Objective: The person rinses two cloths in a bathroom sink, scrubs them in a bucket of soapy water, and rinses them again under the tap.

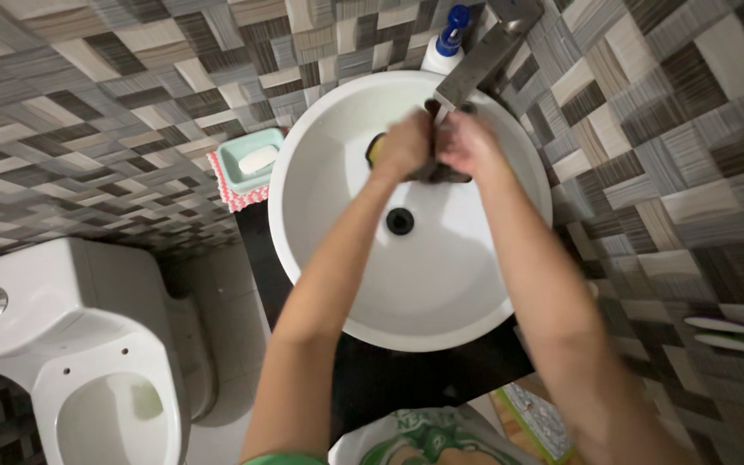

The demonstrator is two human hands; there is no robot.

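Both of my hands are together over a round white basin [329, 258], under the spout of a grey metal tap [480, 58]. My left hand [404, 145] holds a yellow and dark sponge [375, 150], which pokes out at its left side. My right hand [468, 143] grips a dark brown thing [441, 172] pressed between the two hands; its kind is hard to tell. The basin's black drain [399, 221] lies just below the hands.
A white bottle with a blue pump [446, 47] stands behind the basin. A teal soap dish with white soap [251, 159] rests on a pink cloth at the left. A white toilet [88, 362] is at lower left. Tiled walls surround the black counter [256, 250].
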